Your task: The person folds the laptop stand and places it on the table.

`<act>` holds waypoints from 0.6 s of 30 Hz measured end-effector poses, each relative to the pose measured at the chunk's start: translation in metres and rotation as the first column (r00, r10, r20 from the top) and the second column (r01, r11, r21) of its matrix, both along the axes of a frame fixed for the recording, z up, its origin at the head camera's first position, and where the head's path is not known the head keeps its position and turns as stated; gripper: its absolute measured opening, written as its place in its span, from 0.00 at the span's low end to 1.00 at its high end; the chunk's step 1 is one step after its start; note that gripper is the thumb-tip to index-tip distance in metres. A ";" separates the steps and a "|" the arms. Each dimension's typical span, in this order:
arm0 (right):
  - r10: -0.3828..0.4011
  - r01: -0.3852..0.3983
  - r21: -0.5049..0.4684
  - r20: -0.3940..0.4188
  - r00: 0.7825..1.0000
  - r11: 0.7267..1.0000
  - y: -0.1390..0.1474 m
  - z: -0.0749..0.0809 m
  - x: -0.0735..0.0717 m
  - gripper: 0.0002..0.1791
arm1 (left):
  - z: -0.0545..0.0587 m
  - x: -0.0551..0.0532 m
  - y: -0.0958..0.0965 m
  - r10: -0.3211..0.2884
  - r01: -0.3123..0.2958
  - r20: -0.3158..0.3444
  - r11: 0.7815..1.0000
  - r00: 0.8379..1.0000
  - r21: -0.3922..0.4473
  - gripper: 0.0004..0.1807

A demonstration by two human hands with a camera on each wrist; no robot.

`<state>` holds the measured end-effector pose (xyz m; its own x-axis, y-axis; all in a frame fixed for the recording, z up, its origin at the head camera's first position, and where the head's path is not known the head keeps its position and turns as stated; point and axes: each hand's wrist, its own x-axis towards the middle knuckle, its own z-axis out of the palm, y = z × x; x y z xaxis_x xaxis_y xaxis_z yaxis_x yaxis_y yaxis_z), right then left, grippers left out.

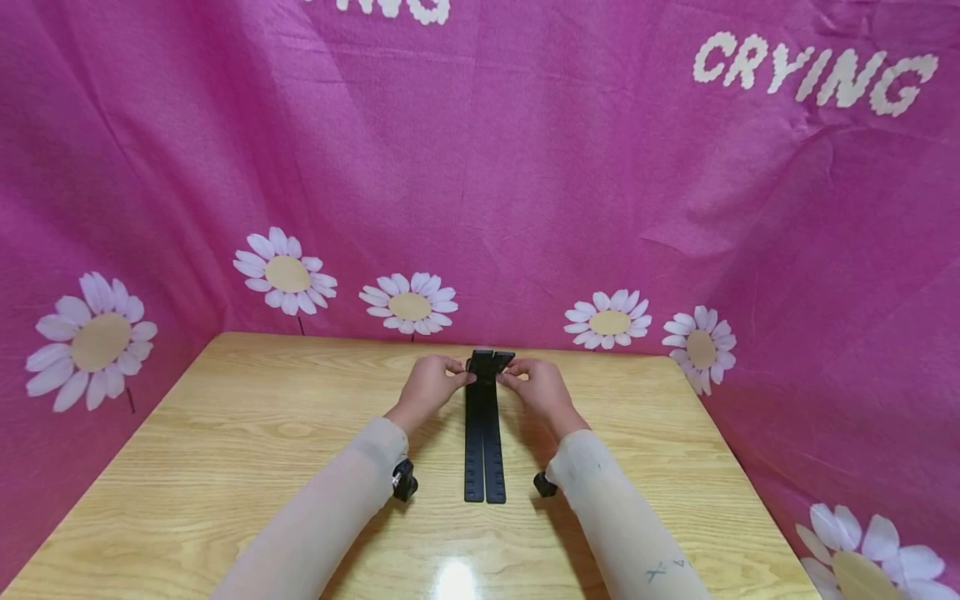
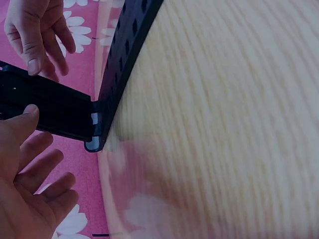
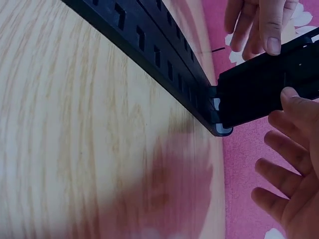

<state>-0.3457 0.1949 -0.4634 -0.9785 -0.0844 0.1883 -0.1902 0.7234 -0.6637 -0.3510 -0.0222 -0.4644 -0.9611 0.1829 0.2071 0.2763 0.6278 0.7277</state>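
A black folding stand lies lengthwise on the table, its two slotted base strips pointing toward me. At its far end a hinged panel is raised at an angle from the base, as the left wrist view shows. My left hand pinches the left edge of this panel between thumb and fingers. On the opposite edge, my right hand holds it the same way, its thumb lying on the panel's face. The lower fingers of both hands are spread away from the panel. White pieces show at the hinge.
The stand rests on a wood-grain table, near its back edge. Pink cloth with white daisies and lettering hangs behind and along both sides. A small black device is strapped at the left wrist, another at the right.
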 end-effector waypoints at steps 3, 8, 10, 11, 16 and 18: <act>-0.009 0.009 -0.023 0.014 1.000 1.000 0.000 0.001 0.000 0.10 | 0.002 0.000 0.001 0.000 0.000 -0.015 1.000 1.000 0.020 0.17; 0.065 -0.060 -0.179 0.024 0.998 0.982 -0.001 0.000 -0.001 0.11 | 0.003 -0.001 0.003 -0.055 0.059 -0.041 0.992 0.998 0.111 0.19; 0.104 -0.093 -0.246 0.031 0.994 0.965 -0.001 -0.002 -0.002 0.10 | 0.003 -0.002 0.005 -0.088 0.094 -0.048 0.984 0.995 0.149 0.13; 0.119 -0.104 -0.276 0.037 0.992 0.956 -0.002 -0.003 -0.002 0.09 | 0.001 -0.003 0.005 -0.103 0.109 -0.046 0.980 0.994 0.165 0.11; 0.150 -0.123 -0.290 0.070 0.986 0.949 0.002 -0.007 -0.001 0.08 | -0.008 -0.006 0.001 -0.158 0.152 0.008 0.961 0.987 0.230 0.09; 0.158 -0.126 -0.283 0.093 0.983 0.951 0.004 -0.006 0.002 0.09 | -0.011 -0.006 -0.002 -0.179 0.167 0.032 0.957 0.983 0.239 0.11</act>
<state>-0.3439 0.1993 -0.4697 -0.9763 -0.1848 0.1128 -0.1899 0.4809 -0.8560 -0.3571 -0.0242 -0.4753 -0.9298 0.2997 0.2137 0.3225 0.3837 0.8653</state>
